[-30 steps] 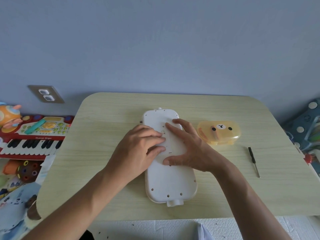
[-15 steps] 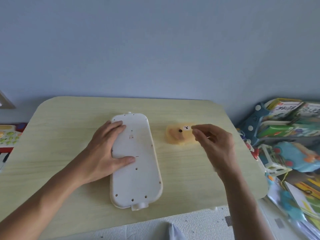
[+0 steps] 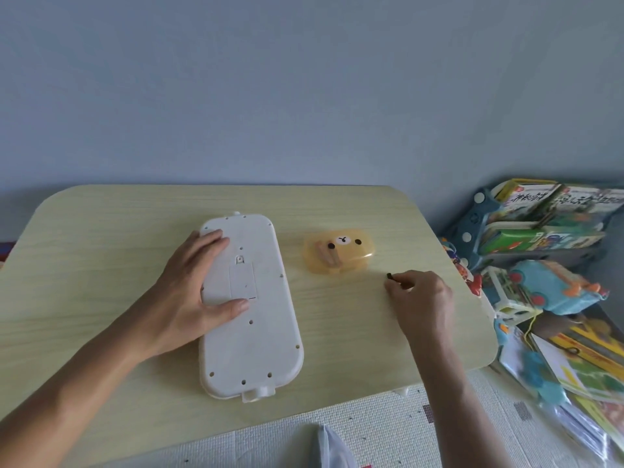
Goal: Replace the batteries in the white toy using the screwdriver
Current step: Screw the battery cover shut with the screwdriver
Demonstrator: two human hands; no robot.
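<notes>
Right now the left hand (image 3: 189, 292) lies flat and spread on the white toy (image 3: 251, 319), which rests back-up mid-surface (image 3: 101, 238), its battery cover still shut. The right hand (image 3: 420, 295) pinches the screwdriver (image 3: 391, 276) just below the bear-faced case (image 3: 337, 251). Best to lift it by the handle, then seat the tip squarely in the cover screw (image 3: 239, 259) while the toy is pressed steady
</notes>
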